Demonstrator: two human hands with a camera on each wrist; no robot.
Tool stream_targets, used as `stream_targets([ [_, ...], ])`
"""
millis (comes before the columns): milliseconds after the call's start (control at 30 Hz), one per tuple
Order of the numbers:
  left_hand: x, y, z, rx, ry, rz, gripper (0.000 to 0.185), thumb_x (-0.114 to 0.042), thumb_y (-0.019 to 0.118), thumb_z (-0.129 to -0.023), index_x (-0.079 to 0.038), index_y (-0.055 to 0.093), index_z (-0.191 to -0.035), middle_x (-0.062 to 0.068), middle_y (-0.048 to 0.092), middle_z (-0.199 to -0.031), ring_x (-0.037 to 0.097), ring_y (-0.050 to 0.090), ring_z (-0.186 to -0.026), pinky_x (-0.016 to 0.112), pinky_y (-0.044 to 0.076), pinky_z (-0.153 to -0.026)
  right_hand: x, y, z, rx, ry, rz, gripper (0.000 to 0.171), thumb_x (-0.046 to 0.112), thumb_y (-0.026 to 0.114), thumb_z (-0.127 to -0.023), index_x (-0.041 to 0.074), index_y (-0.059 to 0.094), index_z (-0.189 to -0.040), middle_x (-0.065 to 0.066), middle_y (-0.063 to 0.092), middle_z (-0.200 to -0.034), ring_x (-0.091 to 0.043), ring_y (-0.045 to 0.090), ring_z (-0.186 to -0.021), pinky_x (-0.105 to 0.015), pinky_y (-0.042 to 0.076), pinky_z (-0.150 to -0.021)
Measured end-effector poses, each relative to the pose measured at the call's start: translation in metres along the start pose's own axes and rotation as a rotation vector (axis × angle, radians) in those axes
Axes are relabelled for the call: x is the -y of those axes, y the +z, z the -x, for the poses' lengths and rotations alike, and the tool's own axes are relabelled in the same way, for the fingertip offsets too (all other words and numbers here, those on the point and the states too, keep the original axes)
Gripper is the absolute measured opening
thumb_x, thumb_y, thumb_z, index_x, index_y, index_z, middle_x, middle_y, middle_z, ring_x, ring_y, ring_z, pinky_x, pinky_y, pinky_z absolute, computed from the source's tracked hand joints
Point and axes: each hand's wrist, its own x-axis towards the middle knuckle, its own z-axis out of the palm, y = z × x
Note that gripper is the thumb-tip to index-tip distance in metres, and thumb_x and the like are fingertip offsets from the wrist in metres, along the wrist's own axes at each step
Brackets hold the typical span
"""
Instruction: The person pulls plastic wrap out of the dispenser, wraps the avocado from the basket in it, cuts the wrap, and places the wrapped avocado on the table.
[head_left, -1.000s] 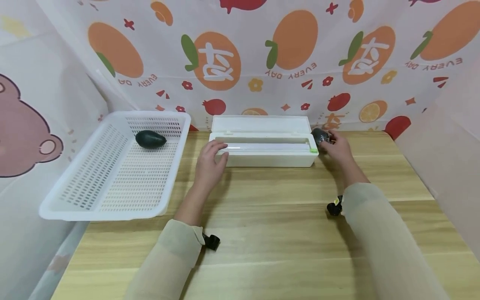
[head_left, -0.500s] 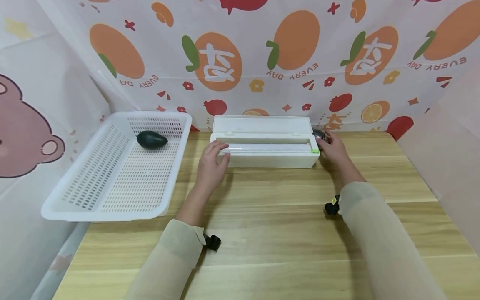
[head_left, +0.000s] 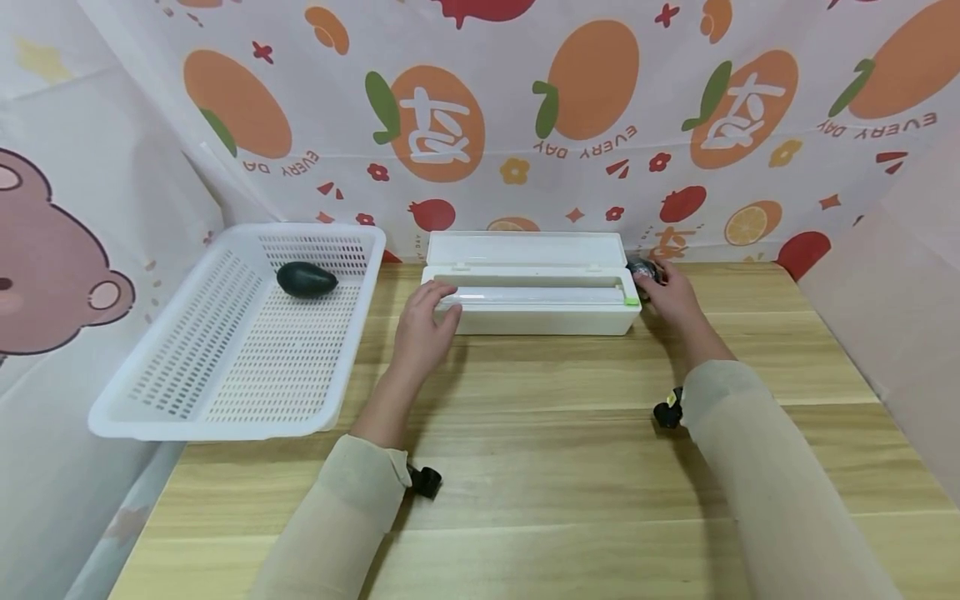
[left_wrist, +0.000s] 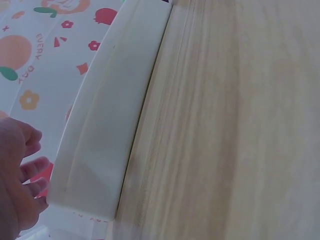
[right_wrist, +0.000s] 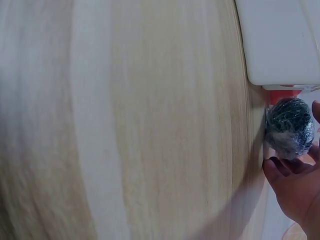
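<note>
Nearest on the table (head_left: 525, 467) are the two sleeved forearms, each with a small black camera mount at the wrist. Beyond them, the left hand (head_left: 423, 329) rests at the 9 o'clock end of the open white box (head_left: 536, 312), fingers (head_left: 442, 293) lying fairly straight over its front rim and the roll inside, which looks like a way of holding the box down. At the box's 3 o'clock end, the right hand (head_left: 671, 296) cups a dark wrapped ball (right_wrist: 289, 127) with curled fingers (right_wrist: 280, 167), just beside the box's end wall; the wrap glints, so it seems covered in clear film. Farther left, at about 10 o'clock, a white basket (head_left: 225, 417) sits tilted half off the table edge, with a dark avocado (head_left: 306, 279) in its far corner.

Compared with a second ago, the right hand has drawn the ball slightly closer to the box; the left hand has hardly shifted.
</note>
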Motion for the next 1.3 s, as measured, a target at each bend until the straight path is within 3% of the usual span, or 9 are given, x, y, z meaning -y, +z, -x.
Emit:
stream_targets([
  [333, 0.002, -0.002, -0.003, 0.022, -0.006, -0.051, 0.037, -0.02, 0.063, -0.096, -0.004, 0.061, -0.129, 0.011, 0.056, -0.136, 0.029, 0.041, -0.138, 0.045, 0.032, -0.116, 0.001, -0.005, 0.006, -0.045, -0.002, 0.011, 0.075, 0.051, 0.05, -0.098, 0.018, 0.02, -0.158, -0.02, 0.024, -0.16, -0.041, 0.027, -0.145, -0.057, 0.026, -0.116],
  [467, -0.006, -0.004, -0.007, 0.081, 0.013, -0.131, 0.04, -0.022, 0.063, -0.096, -0.003, 0.06, -0.131, 0.013, 0.056, -0.138, 0.031, 0.044, -0.136, 0.046, 0.033, -0.115, 0.005, -0.011, 0.013, -0.116, -0.111, 0.06, 0.065, 0.048, 0.051, -0.099, 0.016, 0.035, -0.153, -0.018, 0.033, -0.156, -0.041, 0.033, -0.141, -0.059, 0.031, -0.113],
  [633, -0.033, -0.01, -0.019, 0.218, 0.064, -0.222, 0.043, -0.023, 0.061, -0.097, -0.002, 0.056, -0.135, 0.015, 0.055, -0.14, 0.032, 0.046, -0.134, 0.046, 0.036, -0.113, 0.018, -0.018, 0.022, -0.148, -0.292, 0.189, 0.057, 0.046, 0.052, -0.099, 0.007, 0.053, -0.139, -0.018, 0.048, -0.143, -0.038, 0.041, -0.134, -0.059, 0.034, -0.109],
  [833, -0.061, -0.03, -0.047, 0.417, 0.085, -0.346, 0.047, -0.019, 0.063, -0.096, -0.002, 0.053, -0.139, 0.016, 0.053, -0.142, 0.031, 0.045, -0.136, 0.047, 0.036, -0.113, 0.048, -0.019, 0.035, -0.054, -0.439, 0.339, 0.046, 0.041, 0.057, -0.098, 0.006, 0.065, -0.127, -0.017, 0.06, -0.133, -0.035, 0.05, -0.126, -0.056, 0.039, -0.106],
  [1000, -0.071, -0.052, -0.069, 0.622, 0.04, -0.482, 0.048, -0.014, 0.068, -0.092, -0.004, 0.055, -0.138, 0.016, 0.055, -0.14, 0.033, 0.049, -0.131, 0.051, 0.041, -0.109, 0.064, -0.02, 0.038, 0.098, -0.53, 0.489, 0.036, 0.029, 0.065, -0.094, 0.004, 0.07, -0.119, -0.019, 0.065, -0.122, -0.036, 0.054, -0.118, -0.055, 0.043, -0.102],
  [1167, -0.06, -0.064, -0.083, 0.714, 0.059, -0.568, 0.045, -0.009, 0.073, -0.087, 0.0, 0.061, -0.13, 0.02, 0.062, -0.129, 0.035, 0.056, -0.119, 0.051, 0.046, -0.102, 0.067, -0.017, 0.039, 0.216, -0.576, 0.61, 0.036, 0.029, 0.07, -0.091, 0.004, 0.072, -0.117, -0.018, 0.066, -0.11, -0.034, 0.058, -0.101, -0.05, 0.048, -0.088],
  [1300, -0.045, -0.065, -0.086, 0.754, 0.083, -0.577, 0.042, -0.01, 0.076, -0.085, 0.001, 0.065, -0.124, 0.02, 0.066, -0.119, 0.032, 0.058, -0.108, 0.048, 0.048, -0.098, 0.066, -0.014, 0.04, 0.247, -0.585, 0.67, 0.038, 0.033, 0.07, -0.09, 0.006, 0.072, -0.117, -0.018, 0.064, -0.112, -0.034, 0.058, -0.103, -0.051, 0.047, -0.09],
])
